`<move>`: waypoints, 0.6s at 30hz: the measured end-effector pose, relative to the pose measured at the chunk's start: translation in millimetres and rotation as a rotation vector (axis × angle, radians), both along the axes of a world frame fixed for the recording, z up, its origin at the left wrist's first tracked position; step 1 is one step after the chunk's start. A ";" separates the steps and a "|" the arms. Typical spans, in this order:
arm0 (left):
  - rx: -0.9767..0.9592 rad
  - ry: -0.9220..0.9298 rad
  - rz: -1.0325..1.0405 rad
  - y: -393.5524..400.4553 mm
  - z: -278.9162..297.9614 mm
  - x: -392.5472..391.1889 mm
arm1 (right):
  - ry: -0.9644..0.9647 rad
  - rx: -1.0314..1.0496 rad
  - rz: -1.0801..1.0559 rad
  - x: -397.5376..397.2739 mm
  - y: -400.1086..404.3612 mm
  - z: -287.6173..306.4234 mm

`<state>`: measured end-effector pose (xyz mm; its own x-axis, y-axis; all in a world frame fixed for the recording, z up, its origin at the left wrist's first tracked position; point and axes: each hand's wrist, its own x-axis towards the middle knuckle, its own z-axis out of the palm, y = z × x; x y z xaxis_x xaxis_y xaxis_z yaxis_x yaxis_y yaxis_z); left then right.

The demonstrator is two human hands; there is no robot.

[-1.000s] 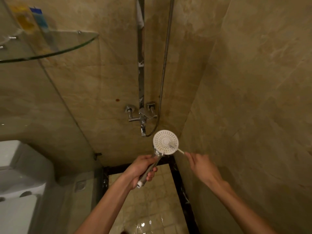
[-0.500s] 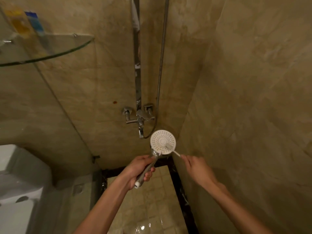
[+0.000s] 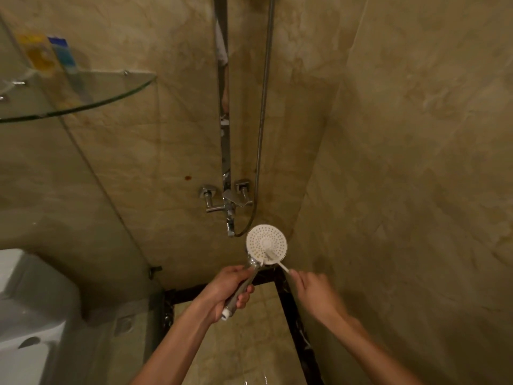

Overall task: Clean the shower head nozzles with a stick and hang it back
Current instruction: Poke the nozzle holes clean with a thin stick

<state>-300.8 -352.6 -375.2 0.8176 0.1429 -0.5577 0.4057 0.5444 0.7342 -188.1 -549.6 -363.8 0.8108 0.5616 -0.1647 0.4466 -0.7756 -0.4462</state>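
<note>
A round white shower head faces me with its dotted nozzle plate up, low in the middle of the view. My left hand grips its chrome handle from below. My right hand pinches a thin white stick, whose tip lies on the lower right part of the nozzle plate. The metal hose runs from the tap up the wall. The upright chrome rail stands on the back wall; its holder is out of view.
The chrome mixer tap sticks out of the back wall just above the shower head. A glass corner shelf with blurred yellow and blue bottles hangs at the upper left. A white toilet tank sits behind a glass panel at the lower left. A tiled wall stands close on the right.
The stick's tip has slid from the middle of the nozzle plate down toward its lower right edge. Both hands keep their hold, and the view has shifted slightly.
</note>
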 end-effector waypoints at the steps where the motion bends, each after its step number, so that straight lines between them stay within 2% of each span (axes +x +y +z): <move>1: 0.002 0.003 0.001 0.0 -0.5 -1.5 | -0.016 -0.004 0.023 -2.8 -2.9 -2.8; 5: 0.019 -0.003 0.008 -2.7 0.8 -4.5 | 0.022 -0.038 -0.058 22.4 -3.4 10.7; 9: 0.047 0.002 0.017 -6.9 5.0 -2.0 | 0.013 0.014 -0.095 42.2 -2.9 20.1; 14: 0.065 0.015 0.028 -5.7 5.1 -5.1 | 0.069 0.031 -0.048 0.6 -4.0 1.2; 18: 0.070 0.022 0.017 -3.5 1.3 -10.0 | 0.022 0.013 0.020 -7.8 -7.1 3.9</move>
